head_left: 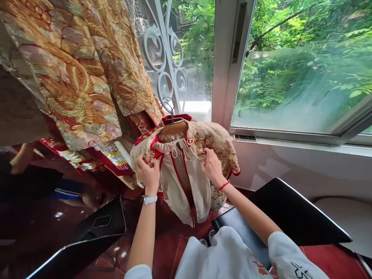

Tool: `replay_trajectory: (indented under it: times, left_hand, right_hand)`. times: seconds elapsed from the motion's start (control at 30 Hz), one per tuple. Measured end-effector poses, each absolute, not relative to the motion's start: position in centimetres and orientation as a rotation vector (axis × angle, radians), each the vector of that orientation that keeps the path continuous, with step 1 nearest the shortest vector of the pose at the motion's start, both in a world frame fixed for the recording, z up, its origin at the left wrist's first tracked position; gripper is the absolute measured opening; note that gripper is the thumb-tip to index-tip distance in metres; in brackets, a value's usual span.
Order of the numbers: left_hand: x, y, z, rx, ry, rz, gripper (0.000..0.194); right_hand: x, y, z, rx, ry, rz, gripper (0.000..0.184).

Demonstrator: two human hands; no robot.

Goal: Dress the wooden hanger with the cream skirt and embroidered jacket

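An embroidered cream-and-gold jacket [215, 143] with red trim hangs in front of me on a dark hanger [172, 116]. Its front is spread apart, and the pale lining [171, 182] shows behind. White drawstrings [178, 150] are tied in a bow at the gathered inner neckline. My left hand [148, 174] is closed on the jacket's front edge at the left. On the other side my right hand [213, 166] pinches the opposite front edge, below a round ornament near the collar. The fingertips are partly hidden by the fabric.
Long gold-and-red embroidered garments [78, 77] hang at the left. A window [290, 85] with a white scrollwork grille [162, 54] stands behind. Black chairs [290, 209] flank me on the red tiled floor [168, 248]. Part of another person's arm [21, 158] shows at far left.
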State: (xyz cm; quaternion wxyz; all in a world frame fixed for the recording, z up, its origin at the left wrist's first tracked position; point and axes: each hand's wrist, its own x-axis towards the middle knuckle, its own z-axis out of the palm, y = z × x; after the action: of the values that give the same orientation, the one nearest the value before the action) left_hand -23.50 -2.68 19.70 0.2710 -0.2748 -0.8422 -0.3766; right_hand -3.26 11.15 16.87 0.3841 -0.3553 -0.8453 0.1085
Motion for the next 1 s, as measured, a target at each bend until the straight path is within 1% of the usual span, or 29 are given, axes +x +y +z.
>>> replay_trajectory:
  times: [0.07, 0.17, 0.2, 0.33, 0.4, 0.47, 0.5, 0.57, 0.6, 0.67, 0.77, 0.83, 0.9, 1.0]
  left_hand:
    - [-23.5, -2.1, 21.9, -0.811, -2.241, -1.016, 0.047]
    - [-24.4, -1.4, 25.9, -0.879, -2.304, -0.976, 0.034]
    - [-24.8, -1.3, 27.4, -0.872, -2.33, -0.959, 0.033]
    - [-25.5, -1.2, 33.1, -0.858, -2.228, -0.966, 0.042]
    - [-24.7, -1.0, 34.4, -0.967, -2.187, -0.943, 0.04]
    - [-23.5, -0.5, 34.2, -1.121, -2.242, -0.823, 0.029]
    - [-22.9, -0.3, 33.7, -1.179, -2.285, -0.739, 0.028]
    - [-22.2, -0.1, 32.3, -1.232, -2.342, -0.603, 0.039]
    - [-22.1, -0.1, 31.8, -1.236, -2.352, -0.574, 0.041]
    - [-22.6, -0.1, 31.3, -1.251, -2.347, -0.582, 0.032]
    - [-24.5, 0.7, 32.0, -1.298, -2.341, -0.681, 0.012]
    - [-26.1, 1.9, 32.7, -1.267, -2.376, -0.821, 0.005]
    - [-27.3, 3.3, 33.3, -1.177, -2.436, -1.037, 0.007]
    - [-27.6, 4.5, 33.3, -1.027, -2.459, -1.321, 0.009]
  right_hand:
    - [-3.4, 11.1, 17.3, -0.874, -2.123, 0.278, 0.049]
    - [-3.8, 11.6, 18.5, -0.863, -2.074, 0.259, 0.051]
    - [-4.0, 12.0, 19.1, -0.867, -2.074, 0.256, 0.053]
    - [-4.6, 13.7, 21.9, -0.837, -2.114, 0.236, 0.056]
    - [-5.2, 14.1, 22.8, -0.775, -2.109, 0.214, 0.062]
    - [-5.9, 14.2, 23.3, -0.725, -2.09, 0.182, 0.067]
    - [-6.3, 14.1, 23.4, -0.715, -2.084, 0.164, 0.067]
    - [-6.8, 14.2, 23.7, -0.723, -2.084, 0.139, 0.061]
    - [-6.9, 14.3, 23.9, -0.733, -2.093, 0.134, 0.057]
    - [-6.6, 14.8, 24.7, -0.748, -2.123, 0.132, 0.052]
    - [-5.9, 16.5, 26.8, -0.741, -2.17, 0.148, 0.042]
    - [-5.8, 18.0, 28.5, -0.728, -2.16, 0.198, 0.032]
    - [-6.3, 19.4, 30.1, -0.739, -2.078, 0.274, 0.03]
    - [-7.3, 20.4, 31.6, -0.742, -1.942, 0.362, 0.034]
